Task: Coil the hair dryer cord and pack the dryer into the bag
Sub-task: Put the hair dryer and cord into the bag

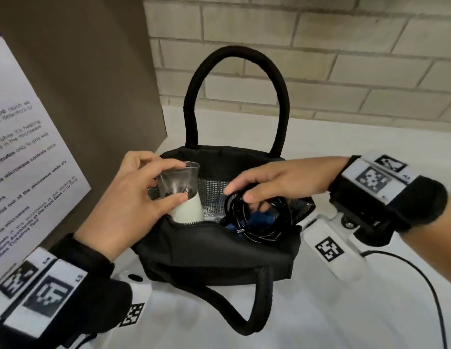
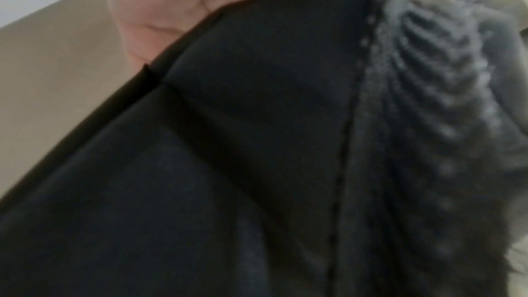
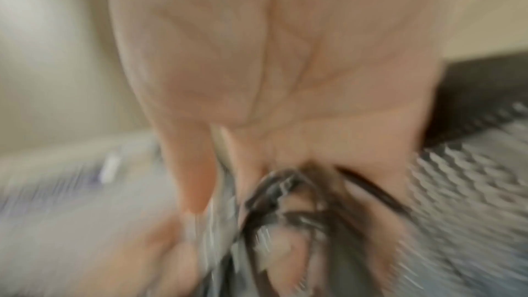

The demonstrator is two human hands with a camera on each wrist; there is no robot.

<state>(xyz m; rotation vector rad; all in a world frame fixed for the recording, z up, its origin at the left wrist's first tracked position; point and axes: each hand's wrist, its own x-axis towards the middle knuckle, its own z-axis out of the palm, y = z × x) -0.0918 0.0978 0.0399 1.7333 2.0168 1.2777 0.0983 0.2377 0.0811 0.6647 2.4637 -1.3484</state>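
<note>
We have the hair dryer standing nose-up in the open mouth of the black bag, its white body partly below the zip line at about nine o'clock of the opening and its clear nozzle sticking up above the rim. Our left hand grips that nozzle between curled fingers and thumb. The cord looks already coiled into a black bundle, held by our right hand with fingers curled through the loops, at about three o'clock of the opening and partly over the near rim. So we judge the coiling done and the packing nearly done: dryer and coil still need pushing fully down. Inside the bag we see silver quilted lining and something blue beneath the coil; we cannot tell what it is. The bag sits on the white table, one handle upright at twelve o'clock, the other fallen toward six.
</note>
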